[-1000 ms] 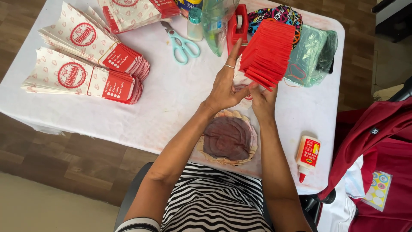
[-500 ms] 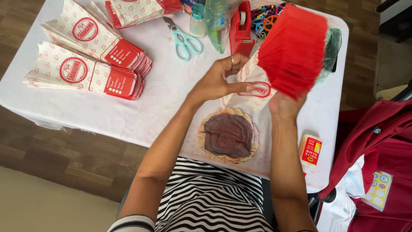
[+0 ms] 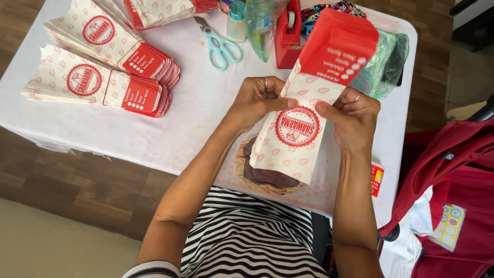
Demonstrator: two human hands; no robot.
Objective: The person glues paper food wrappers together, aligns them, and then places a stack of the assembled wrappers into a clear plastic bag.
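Note:
Both my hands hold a thick stack of paper sleeves point(image 3: 303, 110), white with small red prints, a round red emblem and a red band at the far end. My left hand point(image 3: 256, 100) pinches the stack's left edge, thumb on top. My right hand point(image 3: 351, 119) grips the right edge, thumb pressed beside the emblem. The stack hangs tilted above a round brown mat point(image 3: 267, 177) on the white table point(image 3: 200, 110).
Two fanned piles of the same sleeves point(image 3: 98, 85) lie at the left, a third point(image 3: 164, 10) at the far edge. Teal scissors point(image 3: 218, 46), a small bottle point(image 3: 236, 20), a red tape dispenser point(image 3: 288, 36), a green plastic bag point(image 3: 386, 62) and a glue bottle point(image 3: 376, 180) surround my hands. Red fabric point(image 3: 453, 170) hangs at right.
The stack has been lifted from the far right of the table, turned emblem side up and brought nearer, now held by both hands over the mat.

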